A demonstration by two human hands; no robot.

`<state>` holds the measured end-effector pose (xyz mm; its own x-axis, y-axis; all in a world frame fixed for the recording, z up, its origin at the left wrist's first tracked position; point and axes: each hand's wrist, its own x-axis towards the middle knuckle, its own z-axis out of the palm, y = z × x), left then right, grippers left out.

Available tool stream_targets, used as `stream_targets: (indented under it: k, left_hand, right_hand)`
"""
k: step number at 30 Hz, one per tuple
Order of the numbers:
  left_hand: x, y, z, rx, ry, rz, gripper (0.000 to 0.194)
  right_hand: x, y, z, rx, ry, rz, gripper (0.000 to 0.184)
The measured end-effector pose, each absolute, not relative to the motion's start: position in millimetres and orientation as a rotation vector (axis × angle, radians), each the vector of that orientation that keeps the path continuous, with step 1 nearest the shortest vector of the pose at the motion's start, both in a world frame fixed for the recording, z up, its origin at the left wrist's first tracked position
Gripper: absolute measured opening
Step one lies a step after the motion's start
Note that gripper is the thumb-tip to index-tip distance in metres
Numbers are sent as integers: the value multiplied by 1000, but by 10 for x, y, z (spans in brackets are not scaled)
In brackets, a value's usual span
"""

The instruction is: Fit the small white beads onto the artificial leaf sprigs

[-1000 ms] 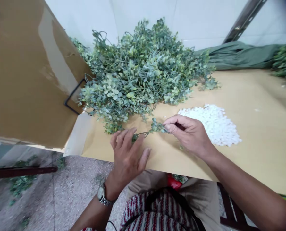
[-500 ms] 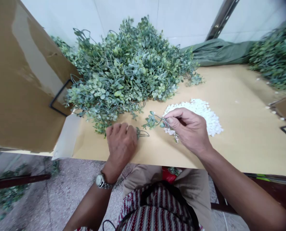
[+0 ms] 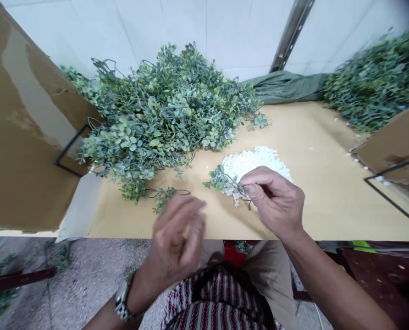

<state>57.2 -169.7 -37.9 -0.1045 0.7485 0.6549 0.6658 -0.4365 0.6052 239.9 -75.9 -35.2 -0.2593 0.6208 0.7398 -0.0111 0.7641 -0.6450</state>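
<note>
My right hand [image 3: 276, 199] pinches a small green leafy sprig [image 3: 220, 180] by its stem, just at the near edge of a heap of small white pieces [image 3: 251, 164]. My left hand [image 3: 179, 240] hovers blurred over the near table edge, fingers loosely apart, holding nothing I can see. Another loose sprig [image 3: 163, 198] lies on the tan tabletop [image 3: 311, 151] to its left. A big pile of artificial green foliage [image 3: 159, 114] fills the back left of the table.
Cardboard sheets stand at the left [image 3: 22, 137] and right [image 3: 393, 146]. A second foliage heap [image 3: 376, 87] lies at the back right beside a green cloth [image 3: 287, 87]. Fallen sprigs litter the speckled floor [image 3: 87, 275].
My left hand has let go of a sprig, left it on the table, and pulled back toward me. My right hand kept its sprig and shifted to the white heap's edge.
</note>
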Motion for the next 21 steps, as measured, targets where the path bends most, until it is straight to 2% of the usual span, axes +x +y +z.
stream_targets:
  k: [1,3,5,7,11,15,19,21]
  left_hand:
    - [675,-1732,-330,1822,1450,1382,19]
    - [851,-1739,-264,1358,1148,1240,29]
    - [978,-1682,-249,946,894,1274,30]
    - [1066,-1609,-273,640,755,1335,18]
    - [1186,-1517,-354,378,747,1435,19]
    - [1256,-1481,-408,455,785,1524,15]
    - [1324,-1461,-418,585,804,1537,7]
    - [1380,-1461,-430,616,799,1511,6]
  right_hand:
    - [2420,-795,-327,-422,-1816,547,14]
    - [2463,-870,-298,-330,-1984,294,16]
    - [2512,-934,-309,-276,-2130,41,13]
    - [2576,-986,-358,-255,-2232,-128,12]
    - [2745,-1124,-518,-355,-2275,-215,24]
    - [2857,-1364,-681,-618,-1978,22,35]
    - [2814,-1496,-761,-933,-1635,664,18]
    - [2779,-1472,-768,-1012,-1457,929,16]
